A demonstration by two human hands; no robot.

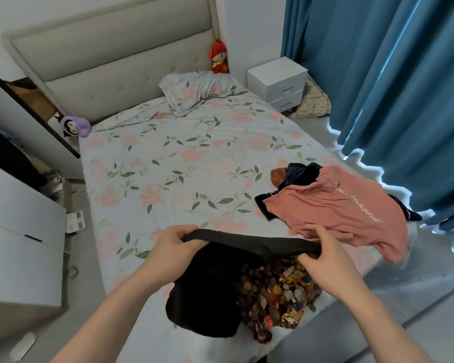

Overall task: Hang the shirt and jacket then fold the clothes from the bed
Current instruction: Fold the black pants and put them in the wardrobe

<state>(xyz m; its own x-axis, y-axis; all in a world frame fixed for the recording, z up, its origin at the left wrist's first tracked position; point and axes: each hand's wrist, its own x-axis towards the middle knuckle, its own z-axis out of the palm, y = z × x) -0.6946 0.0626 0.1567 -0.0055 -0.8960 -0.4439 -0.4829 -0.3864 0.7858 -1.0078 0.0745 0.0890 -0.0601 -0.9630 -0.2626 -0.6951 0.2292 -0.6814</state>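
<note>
Presently, head view: left hand (174, 245) and right hand (323, 254) each gripping the black garment's (207, 289) waistband, near edge of bed (168, 166). Advisable: pull taut, level, lay flat. Pink shirt (336, 208) heaped right.

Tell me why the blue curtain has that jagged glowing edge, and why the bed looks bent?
Head view: daylight leaks past the blue curtain, blowing out its hem into a white, jagged fringe. The wide-angle lens bows straight lines, so the headboard and bed edges curve. Light is soft and even, with faint shadows; both hands gripping the black garment look reasonably sharp.
</note>
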